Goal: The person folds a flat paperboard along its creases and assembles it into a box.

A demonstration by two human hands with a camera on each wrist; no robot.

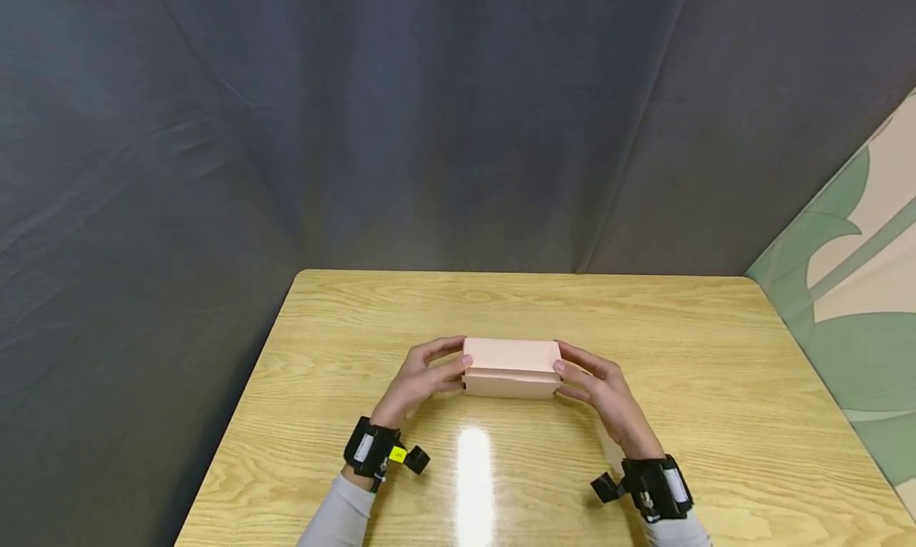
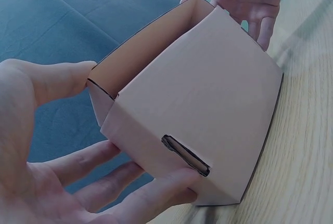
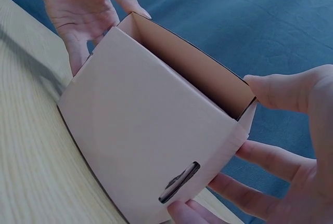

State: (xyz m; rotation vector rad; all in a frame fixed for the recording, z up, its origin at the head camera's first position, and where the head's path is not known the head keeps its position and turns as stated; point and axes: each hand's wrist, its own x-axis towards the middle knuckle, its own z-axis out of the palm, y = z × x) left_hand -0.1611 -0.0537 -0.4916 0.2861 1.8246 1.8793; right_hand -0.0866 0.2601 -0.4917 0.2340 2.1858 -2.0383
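A pale pink cardboard box (image 1: 511, 354) sits on the table between the two hands. My left hand (image 1: 424, 376) holds its left end, with the thumb on the upper edge and the fingers along the end wall. At the opposite end my right hand (image 1: 604, 388) grips in much the same way. Both wrist views show a long gap along the top of the box (image 2: 197, 94), with a tan inner face (image 3: 192, 60) behind it. Near each end a dark-edged slot (image 2: 186, 155) cuts through the cardboard. Whether anything lies inside is hidden.
The wooden table (image 1: 372, 308) bears a bright light reflection in front of the box. Dark grey-blue curtain (image 1: 458, 133) hangs behind and to the left. Along the right side runs a leaf-patterned cloth (image 1: 859, 308). Each wrist wears a black strap with a small camera (image 1: 417, 459).
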